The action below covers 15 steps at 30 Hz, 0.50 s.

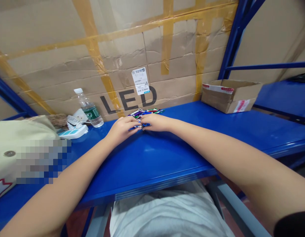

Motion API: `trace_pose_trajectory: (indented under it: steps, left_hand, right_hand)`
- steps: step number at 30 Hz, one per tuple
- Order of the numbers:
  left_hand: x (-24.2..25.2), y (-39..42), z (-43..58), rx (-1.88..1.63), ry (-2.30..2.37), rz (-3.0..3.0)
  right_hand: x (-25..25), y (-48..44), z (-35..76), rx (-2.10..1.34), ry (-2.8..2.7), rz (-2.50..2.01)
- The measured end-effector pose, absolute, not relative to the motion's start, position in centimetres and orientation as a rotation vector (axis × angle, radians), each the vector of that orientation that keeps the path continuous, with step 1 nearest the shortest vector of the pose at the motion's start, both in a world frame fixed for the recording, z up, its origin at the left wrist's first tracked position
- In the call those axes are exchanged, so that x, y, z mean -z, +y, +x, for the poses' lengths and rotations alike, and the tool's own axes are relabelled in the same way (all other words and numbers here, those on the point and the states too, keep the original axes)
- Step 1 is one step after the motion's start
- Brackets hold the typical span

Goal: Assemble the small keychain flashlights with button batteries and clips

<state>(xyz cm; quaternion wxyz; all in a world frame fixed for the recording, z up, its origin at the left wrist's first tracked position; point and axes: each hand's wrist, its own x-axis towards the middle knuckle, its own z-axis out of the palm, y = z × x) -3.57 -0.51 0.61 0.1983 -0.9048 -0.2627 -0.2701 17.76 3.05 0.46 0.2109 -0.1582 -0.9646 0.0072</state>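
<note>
A small pile of shiny, coloured metal-like pieces (156, 111) lies on the blue table (152, 154), close to the cardboard behind it. My left hand (123, 127) is at the pile's left side, its fingers bent and drawn together around some of the pieces. From the right, my right hand (153, 122) reaches in with curled fingers, its fingertips nearly meeting those of my left hand. Blue and silvery bits show between the two hands. Which pieces each hand grips is too small to tell.
A plastic bottle (91, 112) and a white power strip (74, 132) stand at the left, beside a pale bag (21, 131). An open cardboard box (228, 95) sits at the back right. Taped cardboard (177, 56) printed LED rises behind, between blue metal posts.
</note>
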Motion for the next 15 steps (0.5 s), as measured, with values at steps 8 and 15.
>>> trace_pose_trajectory:
  steps: [8,15]
  left_hand:
    - [-0.8,-0.7,-3.4,0.752,-0.813,-2.552]
    - [-0.1,-0.1,-3.4,0.76,-1.118,-2.651]
  right_hand:
    - [-0.6,3.0,17.8,0.002,-2.692,-0.531]
    - [-1.5,3.2,19.1,0.15,-2.681,-0.827]
